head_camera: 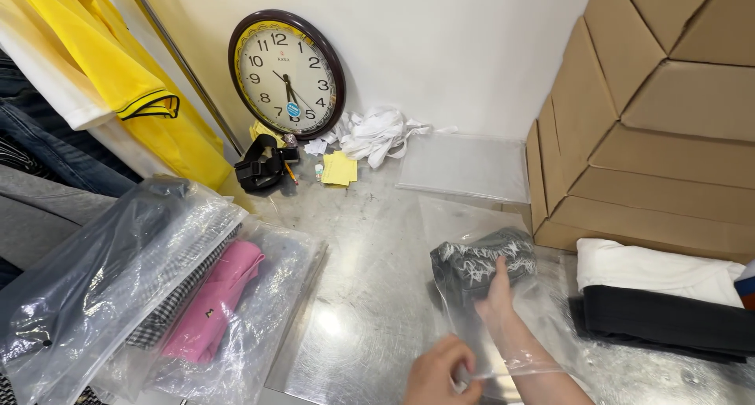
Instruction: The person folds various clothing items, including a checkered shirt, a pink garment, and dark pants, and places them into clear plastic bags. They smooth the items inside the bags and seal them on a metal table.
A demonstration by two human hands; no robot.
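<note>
steel table against a white wall, clock at its back edge. right hand flat inside a clear bag, touching grey cloth; left hand pinches the bag's mouth.

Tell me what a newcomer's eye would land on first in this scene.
The big round wall clock leaning against the white wall at the back grabs attention first, beside the bright yellow shirt hanging at upper left. In the foreground, the right hand is pushed inside a clear plastic bag holding a folded grey garment, while the left hand grips the bag's open edge. A stack of brown cardboard boxes fills the right side.
</note>
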